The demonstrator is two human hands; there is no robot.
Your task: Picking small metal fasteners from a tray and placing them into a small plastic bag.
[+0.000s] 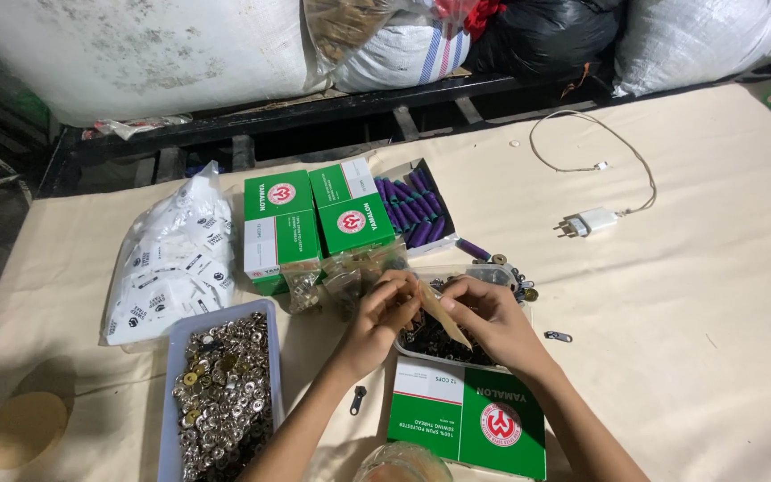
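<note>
At centre frame, the left hand (384, 308) and right hand (484, 312) pinch a small clear plastic packet (439, 312) between their fingers above a clear plastic tray of dark metal pieces (426, 344). A grey tray of silver snap buttons (220, 393) sits lower left on the cream-covered table (689, 295), green cardboard boxes (314, 219) behind.

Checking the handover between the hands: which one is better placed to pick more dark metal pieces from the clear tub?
Probably the right hand: it hovers directly over the clear plastic tub of dark metal pieces, while the left hand sits at its edge, pinching the small clear bag.
</note>
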